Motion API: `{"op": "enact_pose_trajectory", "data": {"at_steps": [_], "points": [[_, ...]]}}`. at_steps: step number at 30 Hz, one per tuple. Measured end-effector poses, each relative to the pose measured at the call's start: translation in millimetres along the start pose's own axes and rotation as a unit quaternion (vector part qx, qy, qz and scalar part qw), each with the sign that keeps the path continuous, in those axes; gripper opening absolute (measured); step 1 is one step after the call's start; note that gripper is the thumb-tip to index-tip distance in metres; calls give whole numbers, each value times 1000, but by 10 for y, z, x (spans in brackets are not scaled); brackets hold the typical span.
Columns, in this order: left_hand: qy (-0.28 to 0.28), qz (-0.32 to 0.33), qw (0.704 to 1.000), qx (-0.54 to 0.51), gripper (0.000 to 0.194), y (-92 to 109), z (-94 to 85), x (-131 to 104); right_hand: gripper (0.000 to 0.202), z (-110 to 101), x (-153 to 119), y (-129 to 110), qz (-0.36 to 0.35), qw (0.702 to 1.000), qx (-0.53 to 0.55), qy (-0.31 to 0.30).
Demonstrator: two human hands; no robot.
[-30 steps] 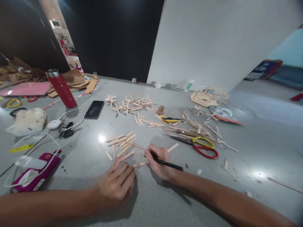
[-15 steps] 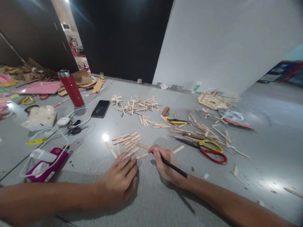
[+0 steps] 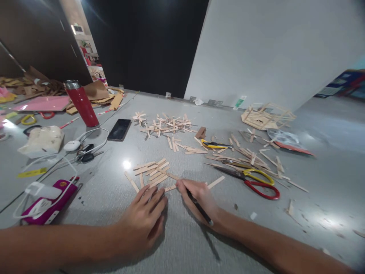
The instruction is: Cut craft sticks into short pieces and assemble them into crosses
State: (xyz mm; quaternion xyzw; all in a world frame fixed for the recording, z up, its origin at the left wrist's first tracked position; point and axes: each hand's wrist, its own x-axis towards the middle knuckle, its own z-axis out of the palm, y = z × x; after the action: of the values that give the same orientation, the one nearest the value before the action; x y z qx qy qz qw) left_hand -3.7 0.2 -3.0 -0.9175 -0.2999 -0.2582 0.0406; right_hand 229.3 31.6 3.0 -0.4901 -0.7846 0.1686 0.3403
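My right hand [image 3: 198,201] is closed around a black pen [image 3: 199,207], its fingertips at the right end of a small wooden stick [image 3: 171,188]. Just to the left, my left hand [image 3: 148,217] rests on the grey table [image 3: 182,243], its fingers slightly spread and its fingertips by the lower edge of a loose group of wooden sticks [image 3: 154,167]. Whether those fingertips press on a stick is hard to tell. One more stick [image 3: 216,182] lies just right of my right hand.
Scissors [image 3: 256,182], a yellow cutter [image 3: 215,144] and scattered sticks lie right. Further back are a stick pile [image 3: 171,125] and a stick frame [image 3: 265,117]. A phone [image 3: 119,129], keys [image 3: 87,154], a red bottle [image 3: 82,104] and a purple case [image 3: 51,201] stand or lie left.
The pen has tilted, its rear end swinging left and down toward me. My right hand has shifted slightly left. My left hand stays in nearly the same place.
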Motion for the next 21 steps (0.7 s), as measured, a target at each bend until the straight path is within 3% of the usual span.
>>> {"op": "enact_pose_trajectory", "data": {"at_steps": [7, 17, 21], "points": [[-1, -8, 1000, 5, 39, 3, -31, 39, 41, -8, -9, -1, -1, 1000, -11, -13], [-5, -26, 1000, 16, 39, 7, 5, 25, 28, 12, 7, 29, 1, 999, -28, 26], [19, -15, 1000, 5, 35, 9, 0, 34, 33, 39, -24, 65, 16, 998, -41, 36]]}}
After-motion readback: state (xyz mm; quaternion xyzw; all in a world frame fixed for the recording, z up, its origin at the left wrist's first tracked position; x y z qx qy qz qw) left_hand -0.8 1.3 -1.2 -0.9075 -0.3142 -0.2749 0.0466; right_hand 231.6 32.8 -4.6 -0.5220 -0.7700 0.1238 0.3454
